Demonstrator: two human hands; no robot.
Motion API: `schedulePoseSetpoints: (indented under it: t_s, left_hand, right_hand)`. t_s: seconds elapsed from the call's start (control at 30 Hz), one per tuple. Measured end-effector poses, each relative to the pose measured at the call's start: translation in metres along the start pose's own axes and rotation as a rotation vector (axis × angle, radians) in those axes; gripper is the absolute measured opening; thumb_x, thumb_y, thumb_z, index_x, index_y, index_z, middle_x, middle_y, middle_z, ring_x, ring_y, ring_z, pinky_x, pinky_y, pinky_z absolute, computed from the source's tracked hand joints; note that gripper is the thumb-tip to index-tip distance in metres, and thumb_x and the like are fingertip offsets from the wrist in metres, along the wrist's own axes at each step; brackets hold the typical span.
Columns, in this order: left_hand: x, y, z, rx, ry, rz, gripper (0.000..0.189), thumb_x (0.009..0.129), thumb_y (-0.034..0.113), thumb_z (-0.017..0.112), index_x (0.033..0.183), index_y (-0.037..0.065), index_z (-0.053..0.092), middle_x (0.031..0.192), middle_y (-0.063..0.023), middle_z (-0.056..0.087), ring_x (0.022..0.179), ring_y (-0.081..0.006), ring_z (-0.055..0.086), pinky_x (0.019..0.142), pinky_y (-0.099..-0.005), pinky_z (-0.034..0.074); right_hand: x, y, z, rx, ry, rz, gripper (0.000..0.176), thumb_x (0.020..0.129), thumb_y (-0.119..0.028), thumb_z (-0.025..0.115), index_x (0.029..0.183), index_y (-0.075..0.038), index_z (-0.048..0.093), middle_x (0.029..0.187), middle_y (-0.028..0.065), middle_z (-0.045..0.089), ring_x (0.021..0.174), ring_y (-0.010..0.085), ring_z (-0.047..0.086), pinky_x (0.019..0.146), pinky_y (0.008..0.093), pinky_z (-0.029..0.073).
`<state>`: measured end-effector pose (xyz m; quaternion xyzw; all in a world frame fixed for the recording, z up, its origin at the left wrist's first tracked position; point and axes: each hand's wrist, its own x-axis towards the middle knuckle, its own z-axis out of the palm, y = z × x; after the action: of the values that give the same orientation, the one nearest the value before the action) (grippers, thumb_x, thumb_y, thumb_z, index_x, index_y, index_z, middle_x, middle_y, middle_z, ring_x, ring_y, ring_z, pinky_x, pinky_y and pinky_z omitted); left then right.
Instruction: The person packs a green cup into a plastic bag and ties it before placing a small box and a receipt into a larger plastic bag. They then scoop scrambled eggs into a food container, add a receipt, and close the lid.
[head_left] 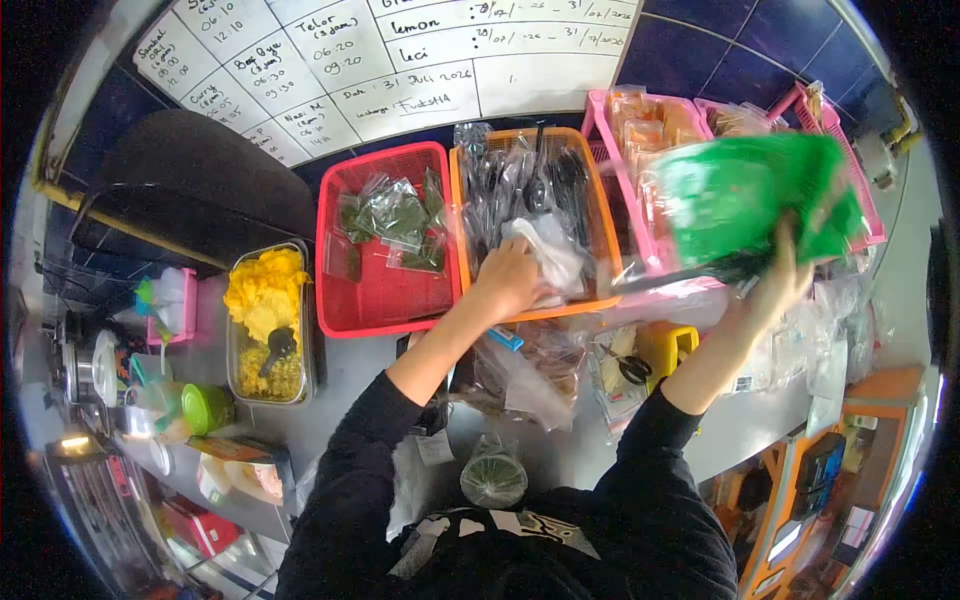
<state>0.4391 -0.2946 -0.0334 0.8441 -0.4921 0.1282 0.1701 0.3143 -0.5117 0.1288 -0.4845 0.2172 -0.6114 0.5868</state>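
My left hand (508, 277) is closed on a white tissue-like bundle (552, 255) over the orange basket (612, 225), which holds black cutlery in clear wrappers (545, 180). My right hand (785, 265), partly blurred, grips a green plastic bag (750, 195) and a dark wrapped item (715, 270) above the pink baskets at the right. Left of the orange basket is a red basket (385, 290) with small clear packets of green leaves (400, 215).
A tray of yellow food (265, 300) with a black scoop stands at the left. Clear bags (530, 375), black scissors (632, 370) and a yellow container (668, 345) lie near the front. A pink basket (630, 190) holds orange packets. A written whiteboard (420, 60) is behind.
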Motion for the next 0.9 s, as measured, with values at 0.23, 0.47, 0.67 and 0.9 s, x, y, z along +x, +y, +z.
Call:
schedulePoseSetpoints:
  t_s: [0.23, 0.47, 0.67, 0.9]
  left_hand:
    - [0.005, 0.003, 0.004, -0.491, -0.683, -0.234, 0.073, 0.092, 0.058, 0.023, 0.105, -0.003, 0.06, 0.112, -0.0283, 0.054, 0.103, -0.0403, 0.054, 0.091, -0.0408, 0.041]
    - [-0.022, 0.009, -0.007, -0.635, -0.476, -0.168, 0.051, 0.092, 0.042, 0.042, 0.1, -0.005, 0.059, 0.104, -0.0216, 0.057, 0.095, -0.0385, 0.055, 0.084, -0.0414, 0.044]
    - [-0.027, 0.022, -0.034, -0.32, 0.09, -0.303, 0.033, 0.079, 0.013, 0.06, 0.109, 0.001, 0.053, 0.092, -0.0156, 0.057, 0.088, -0.0338, 0.055, 0.077, -0.0403, 0.045]
    - [0.048, -0.006, -0.059, 0.068, 0.511, -0.234, 0.042, 0.069, 0.008, 0.069, 0.108, 0.006, 0.053, 0.1, -0.0136, 0.058, 0.096, -0.0301, 0.055, 0.082, -0.0397, 0.044]
  right_hand:
    - [-0.004, 0.061, 0.08, -0.6, -0.776, -0.258, 0.032, 0.074, -0.001, 0.058, 0.106, 0.0, 0.059, 0.094, 0.0187, 0.064, 0.089, 0.0258, 0.062, 0.078, 0.0354, 0.047]
    - [-0.048, 0.22, 0.116, -1.009, -1.074, -0.37, 0.041, 0.066, 0.0, 0.059, 0.106, -0.002, 0.057, 0.101, 0.0245, 0.059, 0.103, 0.0339, 0.054, 0.087, 0.0424, 0.043]
    - [-0.053, 0.236, 0.096, -0.719, -1.05, -0.345, 0.066, 0.069, -0.005, 0.071, 0.125, -0.003, 0.037, 0.121, 0.0191, 0.049, 0.115, 0.0371, 0.044, 0.096, 0.0414, 0.037]
    - [-0.054, 0.195, 0.099, -0.635, -0.896, -0.383, 0.047, 0.083, -0.02, 0.063, 0.117, 0.003, 0.04, 0.107, 0.0126, 0.06, 0.094, 0.0335, 0.058, 0.08, 0.0415, 0.046]
